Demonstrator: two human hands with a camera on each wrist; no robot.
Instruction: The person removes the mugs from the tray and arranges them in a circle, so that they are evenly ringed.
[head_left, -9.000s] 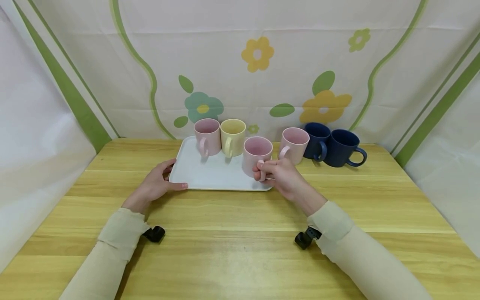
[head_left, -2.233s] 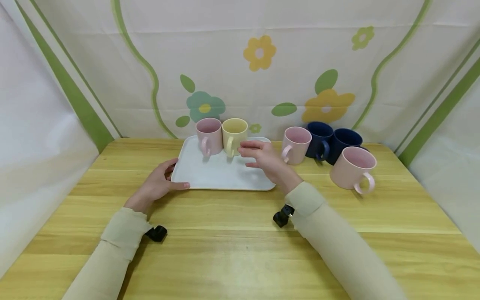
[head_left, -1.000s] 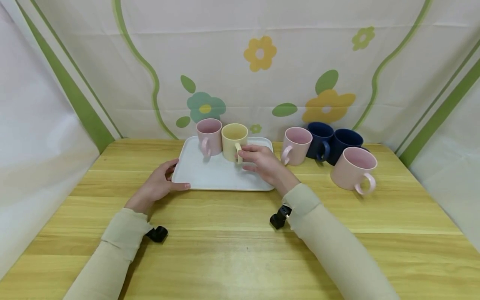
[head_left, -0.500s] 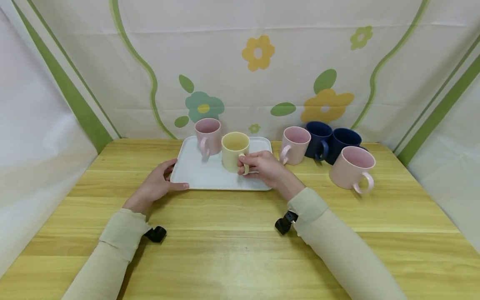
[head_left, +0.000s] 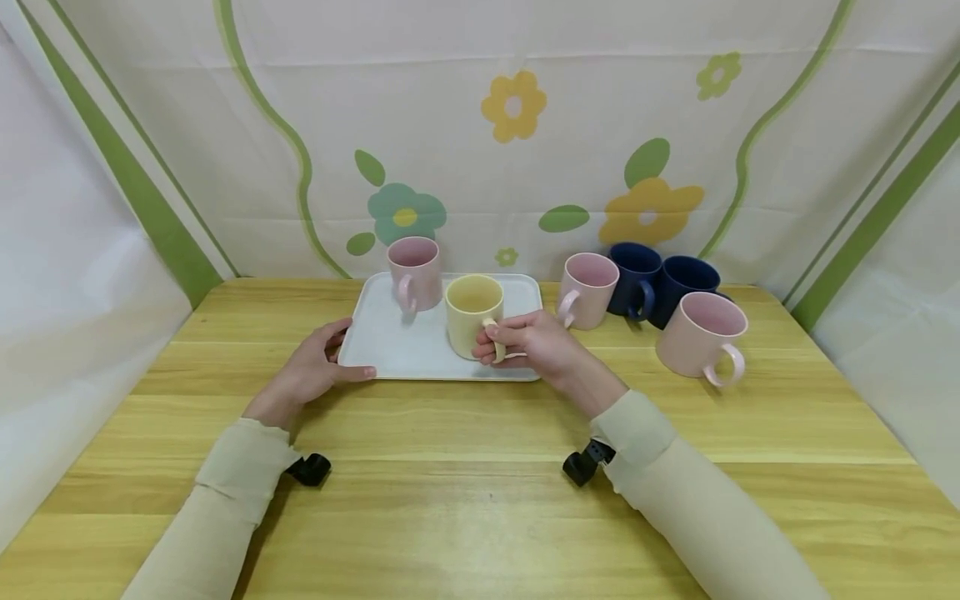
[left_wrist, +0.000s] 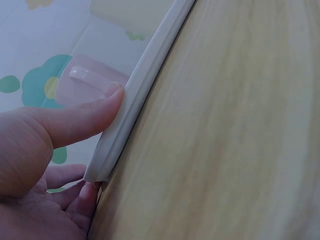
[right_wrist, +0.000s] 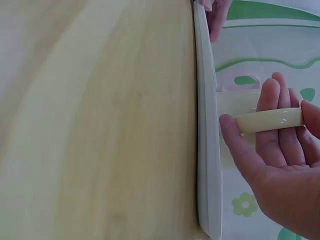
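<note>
My right hand (head_left: 536,346) holds the yellow mug (head_left: 465,329) by its handle, over the front right part of the white tray (head_left: 401,354). In the right wrist view the fingers (right_wrist: 272,102) go through the mug's handle (right_wrist: 270,120), with the thumb at one end of it. At the tray's front left corner, my left hand (head_left: 311,367) grips the edge. Its thumb (left_wrist: 95,112) lies on the rim (left_wrist: 132,95) in the left wrist view, the other fingers at the corner. A pink mug (head_left: 416,279) stands upright at the tray's back left.
To the right of the tray, a pink mug (head_left: 588,292) stands beside two dark blue mugs (head_left: 626,279). Another pink mug (head_left: 693,342) is in front of them, handle to the right. A flowered cloth (head_left: 450,108) hangs behind the wooden table (head_left: 450,500).
Earlier, the right hand moved a pink mug from the tray to the table at right. It then took the yellow mug's handle and brought that mug forward, away from the remaining pink one.
</note>
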